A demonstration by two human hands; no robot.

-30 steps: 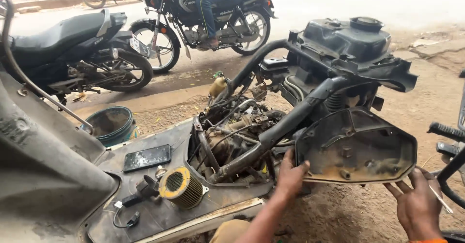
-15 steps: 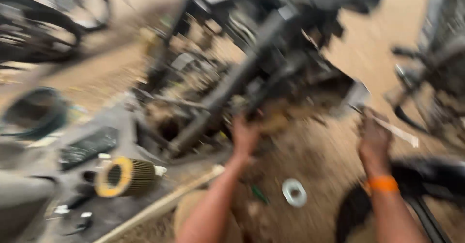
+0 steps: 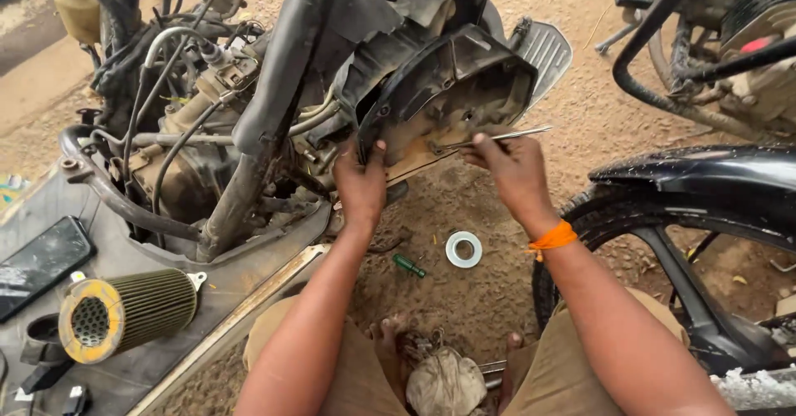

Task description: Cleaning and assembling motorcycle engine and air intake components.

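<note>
Head view: left hand [image 3: 362,186] grips the open filter box [image 3: 448,93]; right hand [image 3: 512,167] pinches a thin metal tool [image 3: 497,137], probably a screwdriver. Air filter [image 3: 124,312] lies out, not refitted.

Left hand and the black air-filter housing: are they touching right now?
Touching. The head view shows the left hand gripping the lower edge of the black housing, thumb pressed on its rim, with no gap visible.

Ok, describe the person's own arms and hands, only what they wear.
Both forearms are bare, with no sleeves in view and no gloves on either of the hands. The left hand wears nothing that shows. The right hand has an orange band tied around its wrist. No rings or watch can be made out.
</note>
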